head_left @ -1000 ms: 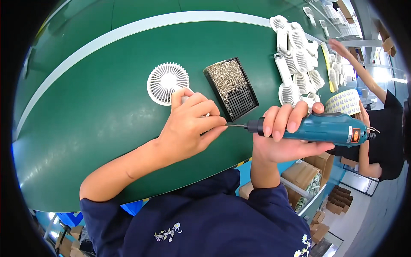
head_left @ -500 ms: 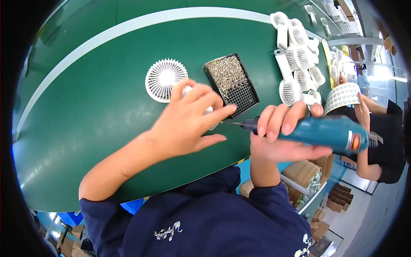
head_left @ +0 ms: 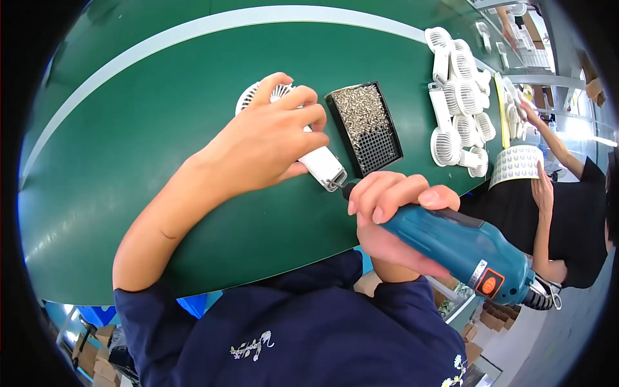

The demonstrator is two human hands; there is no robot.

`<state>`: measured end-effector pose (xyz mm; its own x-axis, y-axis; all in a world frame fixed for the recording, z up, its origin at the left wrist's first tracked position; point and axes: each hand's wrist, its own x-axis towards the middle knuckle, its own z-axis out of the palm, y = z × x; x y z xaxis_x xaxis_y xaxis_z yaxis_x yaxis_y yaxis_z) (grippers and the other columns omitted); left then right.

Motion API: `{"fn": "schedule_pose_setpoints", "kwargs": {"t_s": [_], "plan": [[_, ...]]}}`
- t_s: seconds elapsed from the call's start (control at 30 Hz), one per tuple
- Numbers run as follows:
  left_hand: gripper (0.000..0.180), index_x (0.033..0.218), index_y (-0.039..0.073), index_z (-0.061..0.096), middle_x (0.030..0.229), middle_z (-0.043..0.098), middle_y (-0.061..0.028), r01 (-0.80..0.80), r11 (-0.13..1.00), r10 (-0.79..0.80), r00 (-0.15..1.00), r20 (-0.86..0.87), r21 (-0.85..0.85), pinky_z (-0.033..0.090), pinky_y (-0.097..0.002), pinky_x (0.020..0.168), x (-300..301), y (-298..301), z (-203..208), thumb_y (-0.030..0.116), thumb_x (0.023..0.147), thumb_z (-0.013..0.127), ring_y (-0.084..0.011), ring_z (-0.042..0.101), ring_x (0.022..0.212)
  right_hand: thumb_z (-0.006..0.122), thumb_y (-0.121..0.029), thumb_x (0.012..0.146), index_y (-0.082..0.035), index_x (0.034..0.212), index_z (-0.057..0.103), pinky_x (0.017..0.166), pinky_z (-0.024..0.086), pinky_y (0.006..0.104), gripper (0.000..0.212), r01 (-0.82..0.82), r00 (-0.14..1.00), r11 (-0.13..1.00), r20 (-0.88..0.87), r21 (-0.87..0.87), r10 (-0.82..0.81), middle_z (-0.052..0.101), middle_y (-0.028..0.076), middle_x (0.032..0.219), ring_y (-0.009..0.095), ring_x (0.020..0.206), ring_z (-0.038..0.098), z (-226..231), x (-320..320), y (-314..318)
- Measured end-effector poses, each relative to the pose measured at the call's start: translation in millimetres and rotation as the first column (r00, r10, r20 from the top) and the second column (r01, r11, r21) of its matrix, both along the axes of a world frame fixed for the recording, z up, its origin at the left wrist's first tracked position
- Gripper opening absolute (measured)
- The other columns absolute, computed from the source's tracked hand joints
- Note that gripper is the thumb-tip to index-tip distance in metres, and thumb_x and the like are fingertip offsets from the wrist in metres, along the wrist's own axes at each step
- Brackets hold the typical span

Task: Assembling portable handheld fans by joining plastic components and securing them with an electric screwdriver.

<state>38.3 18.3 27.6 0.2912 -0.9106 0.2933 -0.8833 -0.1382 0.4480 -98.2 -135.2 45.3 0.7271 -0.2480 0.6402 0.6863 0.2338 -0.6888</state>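
Observation:
My left hand (head_left: 274,129) is closed around a white handheld fan (head_left: 324,166) lying on the green table. Its round grille shows partly above my fingers, and the end of its handle points toward the lower right. My right hand (head_left: 396,222) grips a teal electric screwdriver (head_left: 461,242), its cord end toward the lower right. The dark nose of the screwdriver is at the handle's end; the tip seems to touch there, though the contact is too small to make out. Just beyond is a black tray of small screws (head_left: 364,122), its near part showing bare holes.
Several white handheld fans (head_left: 461,97) lie piled at the table's right side. At the right, a co-worker in black (head_left: 548,213) holds a sheet of labels (head_left: 518,164) and reaches toward more fans. A white strip (head_left: 258,17) curves along the table's far side.
My left hand has closed around the fan's handle. The screwdriver has tilted and moved left, its nose now at the handle's end. The co-worker's one arm has stretched out toward the fans.

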Motion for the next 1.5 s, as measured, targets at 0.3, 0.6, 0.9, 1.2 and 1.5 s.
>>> {"fn": "schedule_pose_setpoints", "kwargs": {"t_s": [0.3,0.6,0.9,1.2,1.5], "plan": [[0.037,0.097,0.013,0.071,0.1,0.059,0.001,0.0,1.0,0.0,1.0,0.006,0.003,0.032,-0.0508,0.107,-3,-3,-2,0.018,0.063,0.085,-0.0209,0.052,0.11,0.05,-0.08,0.08,-0.006,0.12,0.046,0.046,0.048,0.036,0.084,-0.093,0.996,0.99,-0.011,-0.108,0.093,0.053,0.01,0.075,0.022,0.053,0.054,-2,4,-9],[0.049,0.107,0.015,0.068,0.115,0.057,-0.0042,-0.027,0.999,0.024,0.996,0.081,0.028,0.031,-0.0523,0.108,15,9,16,0.019,0.061,0.086,-0.0244,0.049,0.116,0.042,-0.07,0.092,-0.006,0.122,0.046,0.039,0.042,0.0293,0.07,0.145,0.984,0.933,0.047,0.329,-0.17,0.05,0.006,0.072,0.014,0.046,0.046,12,-29,-47],[0.048,0.112,0.011,0.067,0.12,0.054,-0.0105,0.046,0.992,-0.012,0.964,-0.267,0.12,0.04,-0.0433,0.1,27,1,38,0.006,0.065,0.077,-0.0316,0.049,0.116,0.031,-0.071,0.094,-0.008,0.117,0.049,0.036,0.037,0.0284,0.07,0.233,0.952,0.649,-0.305,0.725,0.0,0.047,0.004,0.066,0.013,0.042,0.041,-55,-90,-45],[0.039,0.111,0.005,0.066,0.117,0.059,-0.0158,0.161,0.968,-0.178,0.981,-0.078,-0.191,0.04,-0.0431,0.102,90,-217,17,0.018,0.075,0.072,-0.034,0.053,0.115,0.032,-0.072,0.094,-0.009,0.115,0.052,0.037,0.033,0.0293,0.069,0.294,0.938,0.545,-0.347,0.785,-0.006,0.045,0.003,0.064,0.014,0.04,0.039,-55,-80,-42],[0.052,0.123,0.006,0.058,0.118,0.059,-0.0167,-0.017,0.851,-0.034,0.996,-0.087,-0.525,0.04,-0.0458,0.102,96,-248,-34,0.022,0.075,0.073,-0.0338,0.052,0.117,0.034,-0.059,0.1,-0.007,0.116,0.044,0.033,0.032,0.0195,0.056,0.353,0.923,0.589,-0.374,0.727,-0.092,0.041,0.001,0.068,0.007,0.041,0.035,-65,-88,-56]]}}
